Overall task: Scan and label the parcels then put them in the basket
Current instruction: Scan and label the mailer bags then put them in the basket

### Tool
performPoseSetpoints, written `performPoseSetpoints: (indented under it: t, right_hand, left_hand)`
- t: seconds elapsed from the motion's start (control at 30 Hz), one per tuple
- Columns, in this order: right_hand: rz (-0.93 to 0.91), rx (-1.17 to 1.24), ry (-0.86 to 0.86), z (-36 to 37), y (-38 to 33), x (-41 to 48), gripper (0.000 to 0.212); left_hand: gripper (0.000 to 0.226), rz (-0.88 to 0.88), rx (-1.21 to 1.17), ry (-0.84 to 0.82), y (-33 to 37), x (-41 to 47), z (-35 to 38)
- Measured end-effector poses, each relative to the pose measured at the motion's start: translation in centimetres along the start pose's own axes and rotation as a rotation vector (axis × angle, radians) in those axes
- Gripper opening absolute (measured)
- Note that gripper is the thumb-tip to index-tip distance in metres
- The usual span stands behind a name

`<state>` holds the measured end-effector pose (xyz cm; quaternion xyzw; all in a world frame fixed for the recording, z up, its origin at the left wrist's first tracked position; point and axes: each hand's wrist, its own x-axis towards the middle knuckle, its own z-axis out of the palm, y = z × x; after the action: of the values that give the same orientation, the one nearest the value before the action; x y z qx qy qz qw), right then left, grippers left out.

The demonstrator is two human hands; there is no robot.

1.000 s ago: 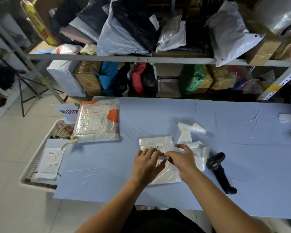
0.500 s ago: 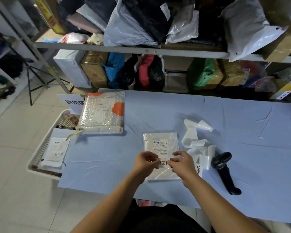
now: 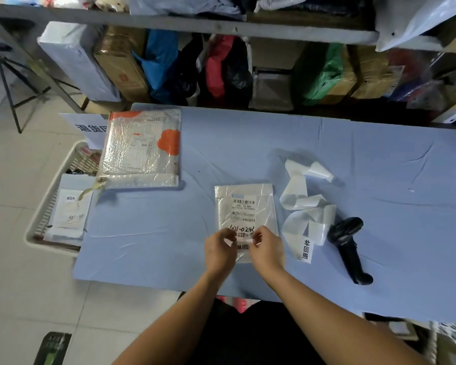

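Behind the desk [image 3: 248, 143], which is covered in a pale blue cloth, a grey metal shelf rack [image 3: 169, 25] is crammed with bagged and boxed goods in white, brown, blue, red, black and green. On the desk's far left corner lies a large flat bubble-wrap parcel with orange-red print [image 3: 142, 148], its near left corner overhanging the edge. Below that edge, beside the desk, sits a white slatted plastic basket [image 3: 30, 233], and in it lies a flat white parcel with a small printed label [image 3: 69, 214]. A white sign with black characters [image 3: 90, 126] stands just behind the basket, partly hidden by the bubble-wrap parcel.

Near the front middle of the desk lies a small flat white plastic parcel [image 3: 245, 206], face up, with barcodes and a handwritten number on it. Both hands are over its near edge. The left hand [image 3: 220, 250] and the right hand [image 3: 266, 251] each pinch one end of a small white printed label [image 3: 242, 245] between thumb and fingertips, fingers curled. The label seems to hover just above the parcel, though whether it touches the plastic I cannot tell. Just to the right of the parcel a curled white strip of label backing paper [image 3: 304, 204] loops across the cloth, with one printed label at its near end. Beside the strip, further right, a black handheld barcode scanner [image 3: 349, 248] lies on its side, untouched, handle toward the desk's front edge.
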<state>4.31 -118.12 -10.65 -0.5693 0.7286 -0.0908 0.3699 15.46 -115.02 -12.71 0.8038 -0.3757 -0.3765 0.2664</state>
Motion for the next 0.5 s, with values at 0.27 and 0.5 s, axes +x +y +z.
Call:
performPoseSetpoints:
  t: [0.27,0.5]
  right_hand:
    - [-0.113,-0.431,-0.034,0.9,0.2,0.0,0.015]
    - [-0.005,-0.278,-0.016,-0.7,2.2,0.8,0.030]
  left_hand:
    - [0.012,0.281,0.173,-0.059,-1.4,-0.2,1.0]
    - [0.018,0.347,0.351,-0.111,-2.4,-1.4,0.0]
